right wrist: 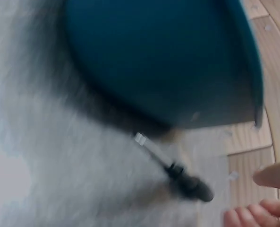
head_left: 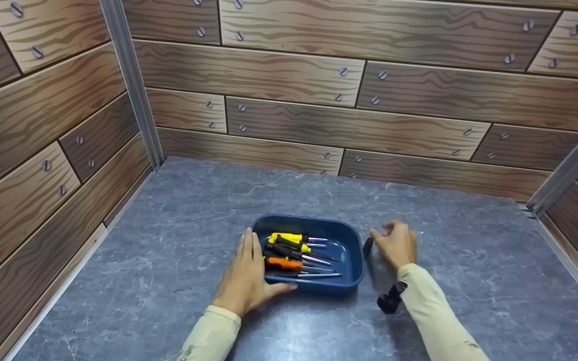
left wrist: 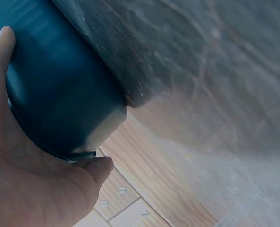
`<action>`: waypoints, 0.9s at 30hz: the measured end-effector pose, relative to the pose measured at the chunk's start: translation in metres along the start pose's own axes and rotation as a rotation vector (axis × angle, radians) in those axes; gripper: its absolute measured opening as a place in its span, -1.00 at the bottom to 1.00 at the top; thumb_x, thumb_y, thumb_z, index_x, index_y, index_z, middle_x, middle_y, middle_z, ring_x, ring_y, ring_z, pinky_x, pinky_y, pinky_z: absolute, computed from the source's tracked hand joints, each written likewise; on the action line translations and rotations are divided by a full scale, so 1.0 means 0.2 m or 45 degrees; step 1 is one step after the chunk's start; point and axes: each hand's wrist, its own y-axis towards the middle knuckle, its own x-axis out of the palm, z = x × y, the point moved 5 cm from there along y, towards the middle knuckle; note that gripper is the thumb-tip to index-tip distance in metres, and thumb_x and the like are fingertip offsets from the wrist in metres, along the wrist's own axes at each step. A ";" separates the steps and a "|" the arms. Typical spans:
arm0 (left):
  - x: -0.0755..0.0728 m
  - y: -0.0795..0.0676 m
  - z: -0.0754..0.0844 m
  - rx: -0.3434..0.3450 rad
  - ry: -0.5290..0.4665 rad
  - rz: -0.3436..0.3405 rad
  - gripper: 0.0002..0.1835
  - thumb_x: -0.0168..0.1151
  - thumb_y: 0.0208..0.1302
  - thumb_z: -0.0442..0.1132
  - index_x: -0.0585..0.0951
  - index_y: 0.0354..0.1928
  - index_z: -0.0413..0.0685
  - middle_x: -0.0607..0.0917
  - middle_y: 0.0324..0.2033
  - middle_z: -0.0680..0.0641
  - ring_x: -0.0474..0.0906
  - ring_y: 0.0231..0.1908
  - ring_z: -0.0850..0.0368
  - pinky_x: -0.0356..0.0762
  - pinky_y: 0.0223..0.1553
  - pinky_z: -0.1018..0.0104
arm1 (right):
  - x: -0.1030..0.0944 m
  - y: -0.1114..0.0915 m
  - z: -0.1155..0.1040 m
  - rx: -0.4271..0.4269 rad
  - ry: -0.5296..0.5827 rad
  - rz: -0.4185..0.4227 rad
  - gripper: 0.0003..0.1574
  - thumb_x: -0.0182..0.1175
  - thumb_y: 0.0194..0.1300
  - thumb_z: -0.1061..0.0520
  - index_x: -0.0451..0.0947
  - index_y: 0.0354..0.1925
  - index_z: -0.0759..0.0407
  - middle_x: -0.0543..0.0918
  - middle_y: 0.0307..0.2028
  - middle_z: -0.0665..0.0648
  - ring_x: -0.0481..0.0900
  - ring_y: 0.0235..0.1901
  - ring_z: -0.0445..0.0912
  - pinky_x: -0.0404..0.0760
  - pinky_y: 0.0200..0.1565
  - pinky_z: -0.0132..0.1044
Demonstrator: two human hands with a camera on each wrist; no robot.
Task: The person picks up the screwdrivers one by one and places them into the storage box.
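Note:
A blue plastic bin (head_left: 334, 286) sits on the table with several screwdrivers in it, among them a yellow-handled screwdriver (head_left: 286, 237) and an orange-and-black screwdriver (head_left: 285, 263). My left hand (head_left: 243, 278) rests against the bin's near left corner, fingers straight along the left side and thumb stretched along the front wall. Just outside the right wall is a small black-handled screwdriver (right wrist: 187, 183), its metal shaft pointing toward the bin. My right hand (head_left: 397, 244) is beside it, fingers loosely bent; the right wrist view shows a gap between fingertips and handle.
The grey marbled table (head_left: 178, 210) meets a wood-plank-patterned back wall (head_left: 289, 115), with similar panels left and right. Metal posts (head_left: 136, 85) stand in the corners. A black wrist camera (head_left: 389, 301) hangs off the right forearm.

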 end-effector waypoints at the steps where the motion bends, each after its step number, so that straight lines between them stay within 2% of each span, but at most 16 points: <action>1: 0.00 0.00 0.00 -0.003 -0.001 -0.004 0.50 0.29 -0.12 0.61 0.00 0.54 -0.45 -0.03 0.54 -0.42 -0.04 0.52 -0.31 0.23 0.41 -0.12 | 0.01 0.00 0.03 0.046 -0.010 -0.049 -0.41 0.43 0.20 0.03 0.61 -0.02 0.50 0.72 -0.16 0.43 0.70 -0.18 0.26 0.62 -0.05 0.08; 3: 0.00 0.00 -0.01 -0.008 -0.004 -0.013 0.50 0.28 -0.11 0.62 -0.01 0.54 -0.45 -0.04 0.54 -0.42 -0.05 0.52 -0.30 0.24 0.40 -0.13 | 0.02 -0.01 0.07 0.120 -0.018 -0.135 -0.34 0.46 0.18 -0.04 0.60 -0.05 0.51 0.72 -0.17 0.45 0.74 -0.29 0.19 0.67 -0.12 -0.03; 6: 0.00 0.00 -0.02 -0.024 -0.002 -0.023 0.51 0.27 -0.12 0.63 -0.02 0.55 -0.43 -0.05 0.55 -0.41 -0.05 0.53 -0.29 0.24 0.40 -0.12 | 0.06 -0.02 0.12 0.217 0.065 -0.246 -0.34 0.51 0.14 -0.05 0.57 -0.10 0.48 0.72 -0.23 0.43 0.74 -0.54 0.01 0.73 -0.34 -0.20; 10: 0.00 0.00 -0.03 -0.048 0.002 -0.035 0.52 0.25 -0.13 0.64 -0.04 0.55 -0.42 -0.06 0.55 -0.39 -0.07 0.53 -0.27 0.21 0.42 -0.11 | 0.10 -0.03 0.12 0.252 0.163 -0.325 -0.45 0.54 0.11 0.03 0.60 -0.20 0.48 0.71 -0.36 0.31 0.67 -0.68 -0.14 0.68 -0.56 -0.35; 14: 0.00 0.00 -0.03 -0.053 -0.002 -0.047 0.52 0.24 -0.13 0.65 -0.04 0.56 -0.41 -0.07 0.56 -0.39 -0.08 0.54 -0.26 0.19 0.43 -0.11 | 0.12 -0.03 0.10 0.214 0.106 -0.325 -0.57 0.51 0.10 0.09 0.65 -0.29 0.46 0.69 -0.48 0.19 0.68 -0.65 -0.11 0.70 -0.53 -0.32; 18: 0.01 0.00 -0.02 -0.045 0.001 -0.048 0.52 0.26 -0.12 0.64 -0.04 0.55 -0.41 -0.07 0.55 -0.39 -0.08 0.54 -0.27 0.22 0.42 -0.11 | 0.12 -0.04 0.08 0.131 -0.018 -0.310 -0.67 0.45 0.10 0.10 0.65 -0.37 0.38 0.69 -0.50 0.17 0.70 -0.48 0.05 0.72 -0.26 -0.10; 20: 0.00 0.00 -0.02 -0.037 0.010 -0.041 0.51 0.26 -0.12 0.64 -0.03 0.55 -0.42 -0.06 0.55 -0.40 -0.08 0.53 -0.28 0.23 0.41 -0.11 | 0.12 -0.03 0.07 0.095 -0.046 -0.313 -0.71 0.43 0.11 0.10 0.64 -0.42 0.34 0.69 -0.52 0.15 0.68 -0.44 0.08 0.68 -0.19 -0.06; 24: 0.00 0.00 -0.01 -0.022 0.029 -0.025 0.50 0.26 -0.11 0.63 0.01 0.54 -0.44 -0.03 0.54 -0.41 -0.06 0.53 -0.28 0.25 0.41 -0.10 | 0.11 -0.02 0.07 0.098 0.023 -0.330 -0.73 0.40 0.15 0.12 0.63 -0.44 0.34 0.66 -0.57 0.11 0.65 -0.54 -0.03 0.67 -0.37 -0.24; 26: 0.00 0.00 -0.01 -0.014 0.037 -0.016 0.50 0.26 -0.11 0.64 0.01 0.53 -0.45 -0.02 0.54 -0.40 -0.04 0.53 -0.28 0.27 0.39 -0.10 | 0.09 -0.01 0.07 0.125 0.090 -0.323 -0.73 0.36 0.18 0.15 0.65 -0.36 0.40 0.70 -0.55 0.18 0.67 -0.58 -0.04 0.68 -0.44 -0.30; 27: 0.00 0.00 0.00 -0.013 0.035 -0.016 0.50 0.25 -0.11 0.64 0.01 0.54 -0.45 -0.02 0.54 -0.40 -0.04 0.53 -0.28 0.26 0.40 -0.10 | 0.07 0.00 0.07 0.121 0.092 -0.311 -0.69 0.35 0.19 0.14 0.65 -0.32 0.44 0.71 -0.50 0.22 0.68 -0.53 -0.05 0.67 -0.41 -0.31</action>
